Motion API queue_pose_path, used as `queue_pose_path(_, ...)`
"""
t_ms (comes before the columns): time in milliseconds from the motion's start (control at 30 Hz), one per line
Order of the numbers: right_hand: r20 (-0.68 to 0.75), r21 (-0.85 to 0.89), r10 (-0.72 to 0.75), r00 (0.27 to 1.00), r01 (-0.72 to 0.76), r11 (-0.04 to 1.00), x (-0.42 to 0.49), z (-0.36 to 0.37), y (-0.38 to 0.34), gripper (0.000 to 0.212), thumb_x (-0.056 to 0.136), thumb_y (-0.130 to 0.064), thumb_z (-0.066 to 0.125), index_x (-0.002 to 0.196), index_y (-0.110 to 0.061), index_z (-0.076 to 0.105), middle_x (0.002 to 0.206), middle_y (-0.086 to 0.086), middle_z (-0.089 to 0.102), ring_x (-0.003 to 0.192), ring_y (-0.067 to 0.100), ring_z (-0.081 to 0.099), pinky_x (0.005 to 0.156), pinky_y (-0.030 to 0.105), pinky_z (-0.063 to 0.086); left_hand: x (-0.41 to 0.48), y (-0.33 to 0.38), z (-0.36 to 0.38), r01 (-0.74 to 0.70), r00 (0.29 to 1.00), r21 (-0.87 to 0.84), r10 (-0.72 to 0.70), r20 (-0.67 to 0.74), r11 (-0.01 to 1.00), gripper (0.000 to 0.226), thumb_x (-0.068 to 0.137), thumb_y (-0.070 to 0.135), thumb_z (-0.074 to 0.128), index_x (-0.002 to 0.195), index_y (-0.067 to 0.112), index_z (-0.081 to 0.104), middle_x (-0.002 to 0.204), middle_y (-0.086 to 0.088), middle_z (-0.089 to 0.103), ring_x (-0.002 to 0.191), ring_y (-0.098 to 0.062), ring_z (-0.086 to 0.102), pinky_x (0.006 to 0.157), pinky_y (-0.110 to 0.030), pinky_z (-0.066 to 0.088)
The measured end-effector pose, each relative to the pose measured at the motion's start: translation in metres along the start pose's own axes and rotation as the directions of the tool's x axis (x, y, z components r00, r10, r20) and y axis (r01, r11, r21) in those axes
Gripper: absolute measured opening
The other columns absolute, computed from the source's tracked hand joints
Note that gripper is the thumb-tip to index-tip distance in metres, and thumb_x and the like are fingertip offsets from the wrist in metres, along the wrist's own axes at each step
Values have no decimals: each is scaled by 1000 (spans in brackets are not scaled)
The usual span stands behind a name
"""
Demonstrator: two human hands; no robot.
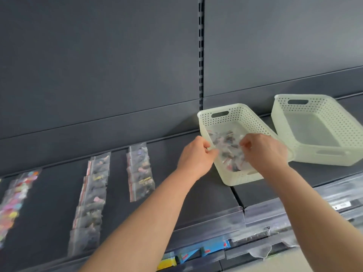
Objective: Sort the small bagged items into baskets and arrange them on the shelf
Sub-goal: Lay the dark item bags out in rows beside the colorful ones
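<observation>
Bagged items (227, 148) hang bunched over the first basket (243, 178) near the shelf's (59, 203) back edge, pinched by the curled fingers of left hand (196, 154) and right hand (263, 150). Second basket (334, 160) looks empty. Three rows of bags (92, 195) lie toward the left edge, so most of the sorting seems left to do.

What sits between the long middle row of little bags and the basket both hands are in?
In the head view, a shorter row of bags lies there, then bare shelf, then the left hand at the basket.
</observation>
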State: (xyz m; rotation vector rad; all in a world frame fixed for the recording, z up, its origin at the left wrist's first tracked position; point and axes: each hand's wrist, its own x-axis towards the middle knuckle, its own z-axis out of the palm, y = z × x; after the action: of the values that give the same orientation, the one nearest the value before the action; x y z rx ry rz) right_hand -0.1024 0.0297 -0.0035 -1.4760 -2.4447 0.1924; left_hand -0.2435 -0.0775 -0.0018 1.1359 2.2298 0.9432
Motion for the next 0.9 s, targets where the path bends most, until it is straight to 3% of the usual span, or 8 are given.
queue_pose_path(133,147,-5,-2,989,3,1000,16,0,13,30,91,-15,48,106,-34,66,102,-4,67,86,19,61,65,28,46,7,8,16,50,997,21,-48,-56,999,27,88,41,61,104,23,49,98,5,68,91,-18,65,82,-44,55)
queue_pose_path(233,163,-35,-55,985,62,997,32,12,10,27,89,-14,53,105,-31,67,93,-3,67,83,21,63,70,31,52,10,8,18,81,995,22,-80,-66,996,25,87,39,62,101,25,48,91,7,68,85,-16,66,81,-44,56)
queue_pose_path(333,206,-110,-102,973,126,986,44,26,7,11,92,-23,56,99,-21,65,81,-3,60,77,19,58,66,31,48,10,10,19,99,992,19,-97,-78,995,24,87,38,63,100,26,47,89,9,68,85,-15,67,81,-44,56)
queue_pose_path(400,258,-114,-114,959,148,982,47,34,6,14,94,-29,55,99,-17,61,80,-3,55,81,19,54,68,31,46,9,11,20,111,990,1,-111,-84,994,23,87,38,63,100,27,47,89,9,68,85,-15,67,81,-44,56)
queue_pose_path(500,263,-77,-95,960,119,990,49,37,10,13,95,-22,50,96,-16,61,81,-2,57,79,18,57,66,31,46,8,12,22,127,988,-30,-129,-86,991,22,88,37,64,99,27,47,89,9,68,84,-15,68,82,-44,56)
queue_pose_path(733,125,331,-139,982,91,939,40,12,5,16,91,-24,49,78,-25,57,68,-6,60,66,20,61,55,28,46,1,10,18,109,987,-93,-119,-112,990,29,89,42,64,108,25,51,92,14,62,95,-13,63,87,-41,54)
queue_pose_path(800,100,534,-163,982,85,841,34,1,-6,12,90,-21,54,80,-24,60,73,-5,66,68,17,64,61,33,52,-2,5,13,125,979,-185,-152,-139,975,30,89,41,64,112,23,54,98,12,61,99,-13,62,91,-41,53)
queue_pose_path(900,173,819,-156,973,-54,571,19,-11,-33,10,89,-13,58,83,-20,62,80,2,71,70,14,64,64,32,53,-10,-1,0,164,971,-398,-219,-98,903,25,93,41,60,107,21,62,109,4,66,98,-11,62,92,-40,54)
